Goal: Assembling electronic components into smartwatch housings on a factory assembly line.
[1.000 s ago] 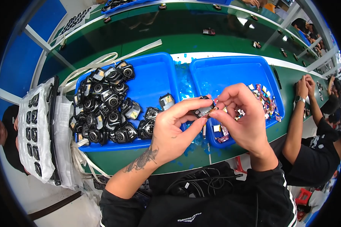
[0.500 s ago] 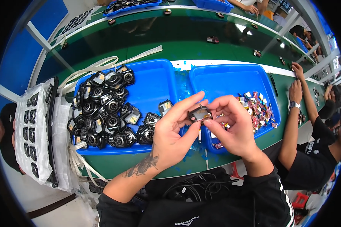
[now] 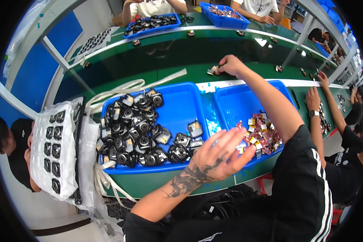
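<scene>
My right hand [image 3: 232,67] reaches far over the green belt, its fingers pinched on a small black watch case [image 3: 213,71] with pale and reddish parts, low over the belt. Open and holding nothing, my left hand [image 3: 222,155] hovers palm down, fingers spread, between two blue trays. The left tray [image 3: 183,99] holds a heap of black watch cases [image 3: 143,126] with round dark backs. In the right tray [image 3: 234,99] lie many small red, yellow and white parts [image 3: 262,135], partly covered by my right arm.
The green belt [image 3: 157,60] runs across, carrying scattered small assemblies. White straps [image 3: 165,78] lie behind the left tray. A wrapped stack of trays [image 3: 54,149] stands at the left. Co-workers sit opposite and at right; one's watch-wearing arm [image 3: 313,107] is close by.
My right hand has carried the watch case from between both hands forward to the belt. My left hand has let go and opened. The view has shifted, showing more of the far side.
</scene>
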A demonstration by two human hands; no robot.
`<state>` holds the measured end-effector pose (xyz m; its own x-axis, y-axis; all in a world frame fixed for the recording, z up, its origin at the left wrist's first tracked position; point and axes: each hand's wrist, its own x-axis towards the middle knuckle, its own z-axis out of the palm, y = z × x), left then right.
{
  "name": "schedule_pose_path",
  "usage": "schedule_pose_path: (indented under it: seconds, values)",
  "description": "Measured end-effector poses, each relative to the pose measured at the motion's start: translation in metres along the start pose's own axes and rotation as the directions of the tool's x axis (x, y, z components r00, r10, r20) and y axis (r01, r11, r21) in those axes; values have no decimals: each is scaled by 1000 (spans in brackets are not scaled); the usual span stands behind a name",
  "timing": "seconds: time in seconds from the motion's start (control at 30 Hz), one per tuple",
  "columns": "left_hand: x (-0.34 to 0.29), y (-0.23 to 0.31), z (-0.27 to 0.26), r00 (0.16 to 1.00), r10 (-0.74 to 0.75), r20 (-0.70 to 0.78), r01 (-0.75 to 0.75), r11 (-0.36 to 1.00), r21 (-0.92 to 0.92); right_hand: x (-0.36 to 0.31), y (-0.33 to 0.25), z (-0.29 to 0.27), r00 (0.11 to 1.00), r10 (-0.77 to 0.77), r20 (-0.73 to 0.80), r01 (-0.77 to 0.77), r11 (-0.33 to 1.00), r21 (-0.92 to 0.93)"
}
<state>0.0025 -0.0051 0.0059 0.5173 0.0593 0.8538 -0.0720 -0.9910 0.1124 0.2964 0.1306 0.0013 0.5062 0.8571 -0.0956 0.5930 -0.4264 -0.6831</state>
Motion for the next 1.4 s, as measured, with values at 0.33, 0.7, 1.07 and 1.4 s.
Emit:
schedule_pose_path:
  seconds: [0.33,0.7,1.07,1.4]
  values:
    - [0,12,2,997,61,-41,-65,990,-128,-54,-54,9,801,-580,-150,556,813,-176]
    - [-2,12,-2,991,54,-119,-65,994,-93,-171,-104,110,617,-611,496,667,741,83]
    - [19,-13,-12,415,-815,-405,565,580,-587,-163,-97,-16,829,-540,146,451,800,394]
    - [6,-21,-14,217,-890,400,515,-243,-822,-197,-28,-52,866,-454,211,498,822,-277]
